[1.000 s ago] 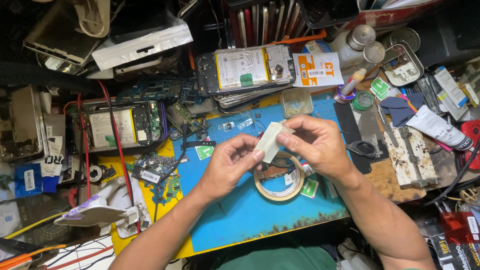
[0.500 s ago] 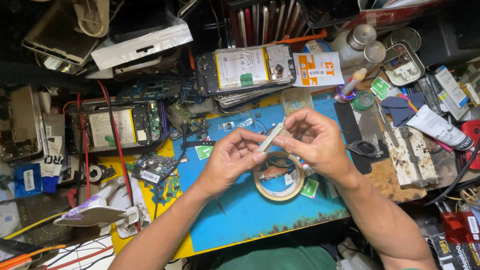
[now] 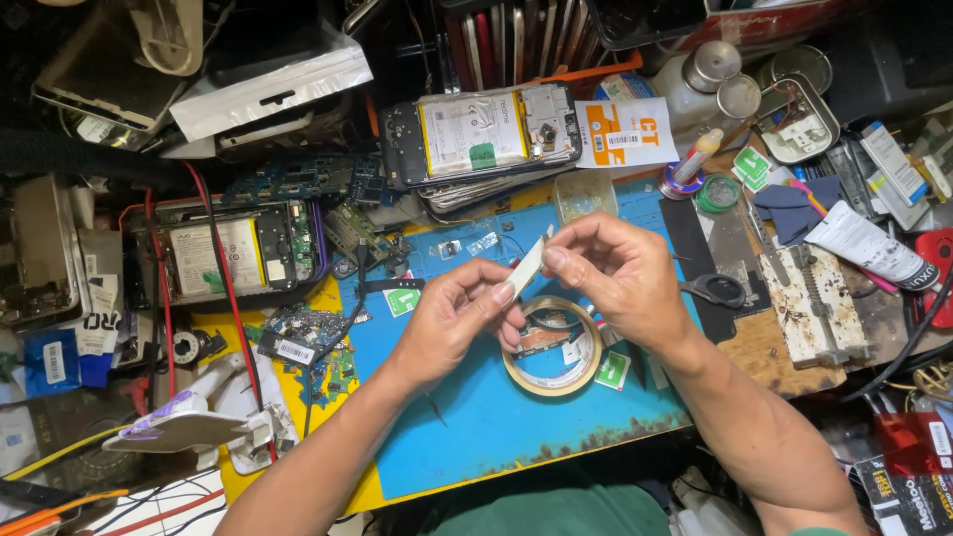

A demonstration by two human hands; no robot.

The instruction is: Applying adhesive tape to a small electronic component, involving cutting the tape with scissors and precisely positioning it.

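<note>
So both hands are pinched onto a small white strip (image 3: 528, 264), looks like a bit of tape or a sticker backing, held edge-on to the camera so it's hard to say exactly what it is. Left hand (image 3: 459, 323) has the lower end clamped between thumb and fingertips, fingers closed tight. Right hand (image 3: 617, 275) grips the upper end the same way, thumb and forefinger shut on it, the other fingers curled loosely. The strip is up in the air between them, tilted, not touching the bench.

Right below the grip is a roll of tan tape (image 3: 552, 346) lying flat on the blue work mat (image 3: 476, 427), with a small circuit part (image 3: 544, 335) sitting inside the ring. Just past the right hand, scissors (image 3: 717, 290) lie on the mat.

Progress-wise, my read: the piece is off the roll and in hand, but it isn't stuck on anything yet. Can't tell if a liner is being peeled or the strip is just being lined up, so I'd call it early to midway, with placing it being what's left.

Further out from the grip, an opened phone (image 3: 481, 134) with its battery showing sits at the far edge of the mat, and another opened phone (image 3: 233, 253) is off beyond the left hand. Loads of clutter all round.
</note>
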